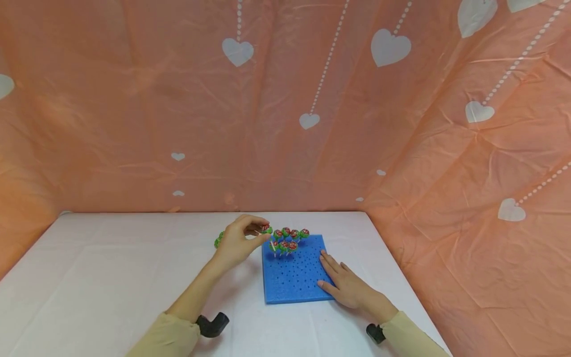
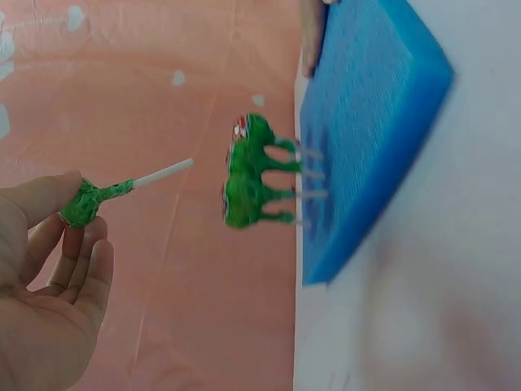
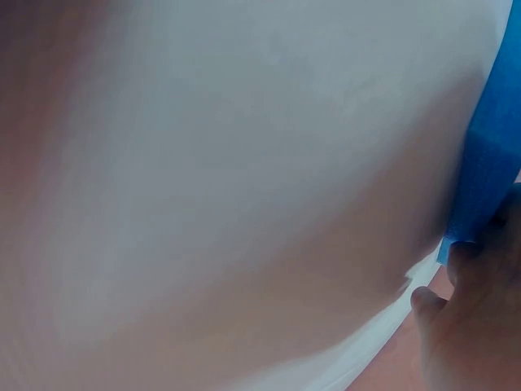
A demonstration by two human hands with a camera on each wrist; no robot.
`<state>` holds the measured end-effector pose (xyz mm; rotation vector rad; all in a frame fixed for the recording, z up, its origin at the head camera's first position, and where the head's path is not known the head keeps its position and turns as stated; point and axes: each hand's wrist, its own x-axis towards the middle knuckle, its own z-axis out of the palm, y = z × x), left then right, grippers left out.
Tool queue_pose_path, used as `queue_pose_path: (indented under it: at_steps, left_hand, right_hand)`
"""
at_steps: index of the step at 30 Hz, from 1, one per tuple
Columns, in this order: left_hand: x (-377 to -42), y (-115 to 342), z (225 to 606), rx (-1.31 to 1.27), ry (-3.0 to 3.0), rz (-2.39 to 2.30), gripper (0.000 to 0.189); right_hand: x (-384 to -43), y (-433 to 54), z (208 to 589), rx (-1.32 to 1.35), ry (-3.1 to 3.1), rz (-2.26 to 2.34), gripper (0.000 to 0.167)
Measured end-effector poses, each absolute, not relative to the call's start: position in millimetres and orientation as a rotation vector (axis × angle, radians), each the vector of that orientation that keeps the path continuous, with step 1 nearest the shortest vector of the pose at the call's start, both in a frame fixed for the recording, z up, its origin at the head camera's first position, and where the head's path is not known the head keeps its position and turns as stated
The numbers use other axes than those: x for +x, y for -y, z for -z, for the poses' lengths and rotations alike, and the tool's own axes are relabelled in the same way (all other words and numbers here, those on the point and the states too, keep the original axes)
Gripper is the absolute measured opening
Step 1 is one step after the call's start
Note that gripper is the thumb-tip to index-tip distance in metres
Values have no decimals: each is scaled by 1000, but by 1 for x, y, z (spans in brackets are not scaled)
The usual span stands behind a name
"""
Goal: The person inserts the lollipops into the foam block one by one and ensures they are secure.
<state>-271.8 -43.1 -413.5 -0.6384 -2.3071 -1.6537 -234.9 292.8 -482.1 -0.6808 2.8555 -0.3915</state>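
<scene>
In the head view my left hand point(image 1: 238, 243) is raised over the far left corner of a blue foam board point(image 1: 296, 282) dotted with small holes. Its thumb and fingertips pinch a lollipop point(image 2: 81, 205) by the green-wrapped head, and the white stick points toward the board in the left wrist view. Several lollipops with red and green wrappers point(image 1: 286, 232) stand upright by their sticks in the board's far part. My right hand point(image 1: 352, 288) rests on the board's right edge, fingers extended; only part of it shows in the right wrist view.
More green wrapping point(image 1: 218, 240) shows behind my left hand, mostly hidden by it. The board lies on a white-covered table point(image 1: 134, 267). An orange-pink sheet with white hearts point(image 1: 267, 148) hangs behind and to the right.
</scene>
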Motion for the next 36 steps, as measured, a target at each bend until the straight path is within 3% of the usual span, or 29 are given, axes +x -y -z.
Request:
queue_pose_path:
  at_steps: [21,36]
  left_hand:
    - [-287,-27,414,-785,2367,1606,26]
    - [-297,-47,431,-870,2423,1532,24]
  right_hand:
    - [-235,-293,481,-671,-2864,364,77]
    - [-236,-293,480,-685,-2847,382,78]
